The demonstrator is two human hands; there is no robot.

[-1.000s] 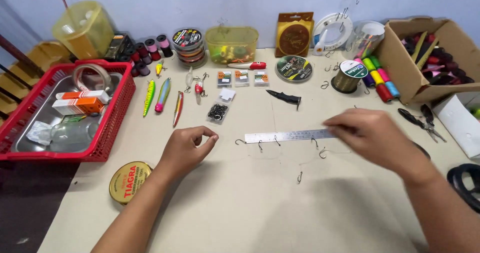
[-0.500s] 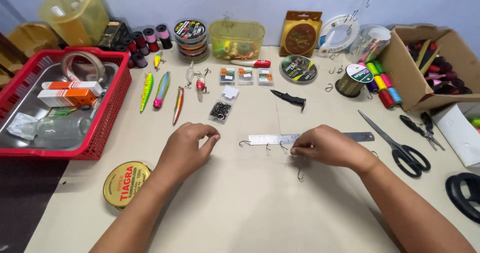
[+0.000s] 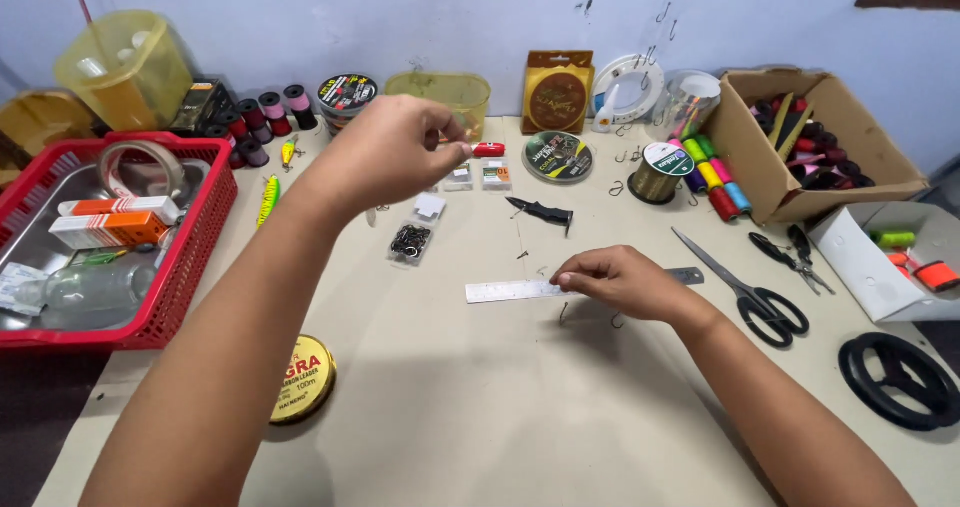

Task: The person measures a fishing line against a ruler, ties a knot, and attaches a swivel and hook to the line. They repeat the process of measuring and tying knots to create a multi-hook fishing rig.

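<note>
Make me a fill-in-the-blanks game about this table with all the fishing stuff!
1. The right hand rests on a flat metal ____ on the table.
2. The left hand is lifted ____ the table.
3. The basket at the left edge is coloured ____.
4. The black-handled scissors lie to the ____ of the right hand.

Missing words: ruler; above; red; right

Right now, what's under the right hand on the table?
The right hand rests on a metal ruler; the ruler's left part and right tip stick out, its middle is covered. Two small hooks show at the hand's near edge. What the fingers pinch is hidden.
</note>
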